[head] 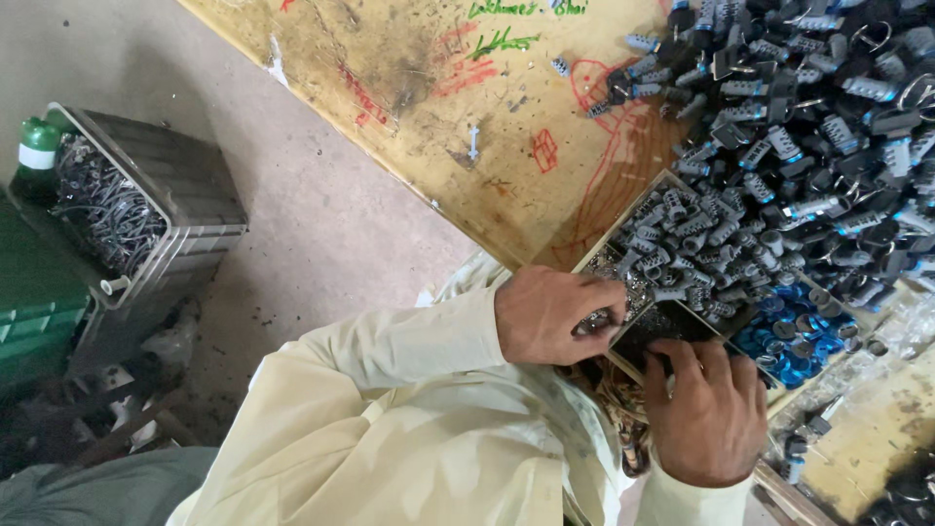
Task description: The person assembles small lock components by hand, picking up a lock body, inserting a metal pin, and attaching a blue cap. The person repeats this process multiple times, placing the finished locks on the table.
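Both hands at the near corner of a shallow tray

The left hand (555, 314), knuckles up, pinches a small metal part (594, 321) at the tray (623, 278) edge; the right hand (706, 409) curls over the tray's dark corner (grip hidden), beside heaped grey plastic pieces (701, 244).

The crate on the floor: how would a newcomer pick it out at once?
Look left of the yellow workbench, down on the grey floor. The crate there has ribbed grey walls, dark wire pieces inside, and a green bottle at its corner.
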